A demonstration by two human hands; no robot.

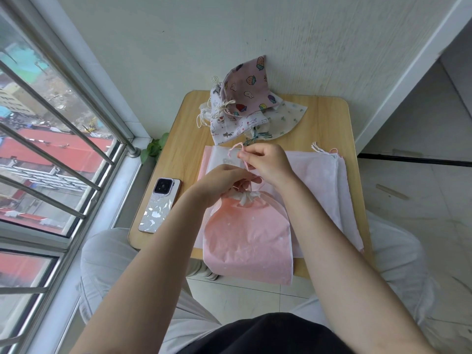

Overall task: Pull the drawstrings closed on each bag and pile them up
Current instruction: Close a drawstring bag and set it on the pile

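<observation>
The person wears a black top (268, 333) and light grey trousers (107, 264). Both arms are bare, with no sleeves.

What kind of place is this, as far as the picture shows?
Probably a home corner or enclosed balcony high in a city building: a barred window over rooftops, a small wooden table against a white wall, a tiled floor.

No readable text, label or number on bags, phone or table
</observation>
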